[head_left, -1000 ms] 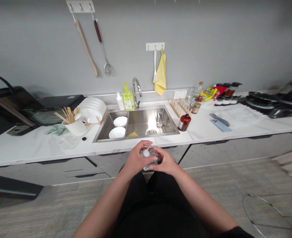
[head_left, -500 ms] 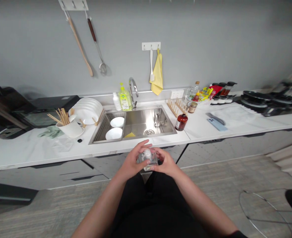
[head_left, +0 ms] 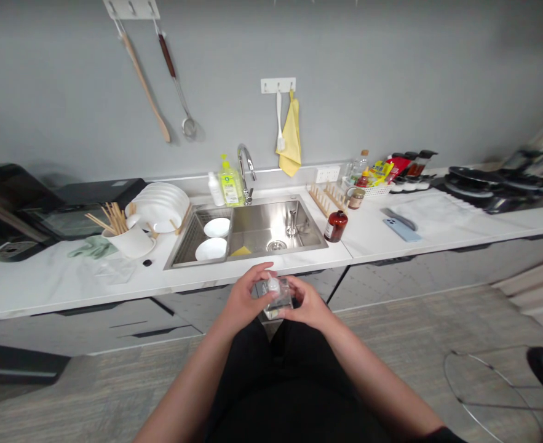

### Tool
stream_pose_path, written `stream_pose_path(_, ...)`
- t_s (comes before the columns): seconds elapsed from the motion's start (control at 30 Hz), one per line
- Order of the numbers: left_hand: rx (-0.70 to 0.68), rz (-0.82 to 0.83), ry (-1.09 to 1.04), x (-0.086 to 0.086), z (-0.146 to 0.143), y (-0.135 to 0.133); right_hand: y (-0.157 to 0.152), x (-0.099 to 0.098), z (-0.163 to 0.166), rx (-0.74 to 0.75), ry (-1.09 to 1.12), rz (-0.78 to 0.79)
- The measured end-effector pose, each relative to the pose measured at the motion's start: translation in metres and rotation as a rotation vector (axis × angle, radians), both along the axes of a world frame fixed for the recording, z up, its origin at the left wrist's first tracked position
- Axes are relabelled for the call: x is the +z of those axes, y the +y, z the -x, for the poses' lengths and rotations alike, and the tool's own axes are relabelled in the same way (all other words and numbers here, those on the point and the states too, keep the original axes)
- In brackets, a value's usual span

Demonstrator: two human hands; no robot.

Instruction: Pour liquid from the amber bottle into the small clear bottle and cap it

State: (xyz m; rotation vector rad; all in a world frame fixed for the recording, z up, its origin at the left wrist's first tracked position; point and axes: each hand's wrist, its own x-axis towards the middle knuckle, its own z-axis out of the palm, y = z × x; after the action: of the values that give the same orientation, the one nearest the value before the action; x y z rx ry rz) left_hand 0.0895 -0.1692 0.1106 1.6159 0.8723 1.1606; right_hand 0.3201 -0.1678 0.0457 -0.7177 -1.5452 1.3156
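Observation:
Between my two hands, in front of the counter's front edge, is a clear square pump bottle [head_left: 282,300] with a white pump top [head_left: 273,285]. My left hand [head_left: 245,300] has its thumb and fingers closed about the pump top and the near side of the bottle. My right hand [head_left: 312,304] grips the body from the right, thumb low on the front. Fingers cover much of the sides. A little liquid or a pale patch shows near the base; I cannot tell which.
Beyond my hands is a steel sink [head_left: 269,224] with two white bowls [head_left: 211,249] at its left. A brown bottle [head_left: 336,226] stands right of it, and a blue phone [head_left: 402,229] lies farther right. At left are a chopstick holder [head_left: 135,240] and upright white plates [head_left: 167,203].
The pump top has turned slightly, its nozzle now pointing up and left, and my left fingers have shifted around it. My right hand keeps its hold. The view has moved a little.

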Motion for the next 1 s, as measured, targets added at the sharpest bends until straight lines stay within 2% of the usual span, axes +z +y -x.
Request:
stream_pose_path(0.07,0.016,-0.013,0.011,0.000,-0.005,0.001,-0.002,-0.002,0.003,-0.013,0.014,-0.008)
stream_pose_path(0.17,-0.036,-0.042,-0.004,0.002,-0.008,0.000,-0.003,-0.002,0.007,-0.035,0.032,-0.018)
stream_pose_path(0.3,-0.095,0.009,-0.069,0.002,-0.002,-0.004,-0.004,0.001,0.005,-0.025,0.012,0.000)
stream_pose_path(0.43,0.027,0.048,-0.138,0.003,0.002,-0.003,-0.003,0.002,0.005,-0.064,0.004,0.011)
stream_pose_path(0.53,0.095,0.022,-0.135,0.009,0.002,0.000,-0.002,-0.003,0.008,-0.094,0.016,0.021)
stream_pose_path(0.73,0.113,0.017,-0.137,0.023,0.004,0.008,0.002,-0.012,0.012,-0.143,0.047,0.030)
stream_pose_path(1.0,0.140,0.050,-0.191,0.025,-0.001,0.009,0.001,-0.009,0.011,-0.133,0.047,0.022)
